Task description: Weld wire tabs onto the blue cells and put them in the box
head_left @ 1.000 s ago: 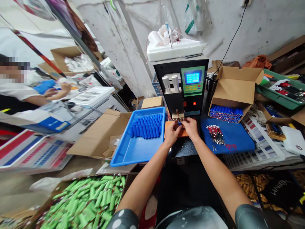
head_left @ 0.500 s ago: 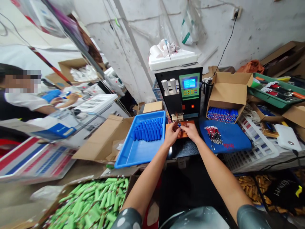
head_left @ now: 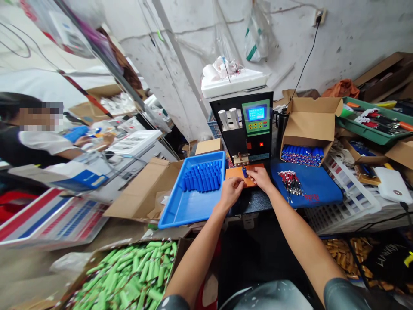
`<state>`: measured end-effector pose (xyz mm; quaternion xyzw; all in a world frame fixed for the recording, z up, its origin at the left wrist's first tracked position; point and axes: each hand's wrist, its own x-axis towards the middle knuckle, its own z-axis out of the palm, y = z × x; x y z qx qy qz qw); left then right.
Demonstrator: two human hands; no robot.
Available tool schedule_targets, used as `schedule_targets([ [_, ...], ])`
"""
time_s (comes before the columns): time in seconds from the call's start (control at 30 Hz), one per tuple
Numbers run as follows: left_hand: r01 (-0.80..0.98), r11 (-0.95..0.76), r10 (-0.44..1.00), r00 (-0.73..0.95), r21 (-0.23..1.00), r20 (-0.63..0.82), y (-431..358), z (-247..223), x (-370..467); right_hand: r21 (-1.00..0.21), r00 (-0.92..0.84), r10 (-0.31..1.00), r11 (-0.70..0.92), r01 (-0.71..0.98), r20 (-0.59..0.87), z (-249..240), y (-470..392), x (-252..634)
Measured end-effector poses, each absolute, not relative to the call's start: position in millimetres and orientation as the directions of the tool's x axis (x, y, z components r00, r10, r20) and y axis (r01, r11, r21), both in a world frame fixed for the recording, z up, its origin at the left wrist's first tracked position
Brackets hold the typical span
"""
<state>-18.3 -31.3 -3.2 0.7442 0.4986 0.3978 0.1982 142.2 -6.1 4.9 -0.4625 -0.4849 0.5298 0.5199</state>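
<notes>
A blue cylindrical battery cell (head_left: 244, 172) stands near upright on the orange plate (head_left: 232, 173), just below the electrodes of a black spot welder (head_left: 222, 104). My right hand (head_left: 259, 178) reaches in from the right, its fingers closed on the cell. Left of the cell, my left hand (head_left: 232, 190) hovers at the plate's front edge with fingers pinched together; whatever lies between them is too small to make out. To the left, a blue tray (head_left: 187, 212) holds rows of blue cells. Red and black wire leads (head_left: 290, 182) lie on a blue mat (head_left: 322, 183) to the right.
An open cardboard box (head_left: 309, 118) of blue cells stands behind the mat. Green wrapped cells fill a box (head_left: 129, 275) at lower left. A green tray (head_left: 371, 133) with tools and leads sits far right. Another person (head_left: 38, 142) works at the left.
My left hand has drawn back from the cell, toward me and slightly left. My right hand stays at the cell, which now shows more fully. The view has shifted slightly.
</notes>
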Motion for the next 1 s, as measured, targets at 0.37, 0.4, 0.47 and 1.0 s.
schedule_targets([
  [0.37,0.761,-0.500,0.846,0.328,0.412,0.421,-27.9,18.0,-14.2,-0.978,-0.219,0.962,0.188,0.092,0.164,2.7,-6.6,147.9],
  [0.4,0.740,-0.499,0.850,0.317,0.451,0.421,-28.7,18.2,-13.6,-0.980,-0.217,0.963,0.183,0.081,0.162,2.8,-6.7,148.6],
  [0.47,0.675,-0.496,0.854,0.267,0.547,0.446,-29.9,17.8,-13.8,-0.987,-0.199,0.969,0.154,0.041,0.143,3.5,-7.3,150.0],
  [1.0,0.498,-0.521,0.847,0.400,0.693,0.350,-9.5,-1.7,-12.6,-0.903,-0.132,0.990,-0.094,-0.420,-0.042,10.1,-9.1,158.2],
])
